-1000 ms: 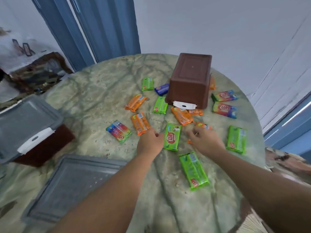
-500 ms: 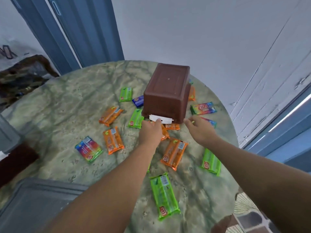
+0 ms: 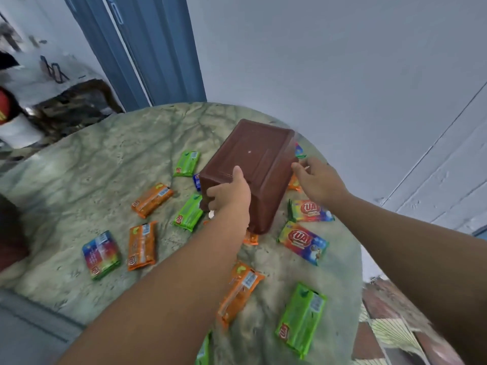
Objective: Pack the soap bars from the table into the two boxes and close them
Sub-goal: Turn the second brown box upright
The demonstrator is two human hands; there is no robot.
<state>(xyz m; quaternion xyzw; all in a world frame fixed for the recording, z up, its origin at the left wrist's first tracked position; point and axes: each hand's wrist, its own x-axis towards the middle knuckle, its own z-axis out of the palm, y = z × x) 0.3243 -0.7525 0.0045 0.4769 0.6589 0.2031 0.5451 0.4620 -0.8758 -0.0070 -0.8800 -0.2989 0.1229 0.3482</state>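
A brown plastic box (image 3: 259, 159) lies upside down on the round marble-patterned table (image 3: 87, 164), its bottom facing up. My left hand (image 3: 230, 197) grips its near left edge, thumb on top. My right hand (image 3: 317, 181) touches the box's right side with fingers spread. Several wrapped soap bars lie around it: orange ones (image 3: 151, 199) (image 3: 141, 245) (image 3: 239, 293), green ones (image 3: 186, 163) (image 3: 189, 216) (image 3: 301, 318) and rainbow ones (image 3: 101, 254) (image 3: 303, 242) (image 3: 311, 210). A blue bar (image 3: 196, 182) peeks out from behind the box.
A grey lid (image 3: 29, 325) lies at the table's near left edge. The dark edge of a second brown box (image 3: 10, 233) shows at far left. The table's right rim (image 3: 360, 259) drops to a tiled floor. Blue doors and a white wall stand behind.
Both hands moved forward from the box's white latch onto its body: the left now grips the near edge, the right rests on the right side. The view shifted forward and closer.
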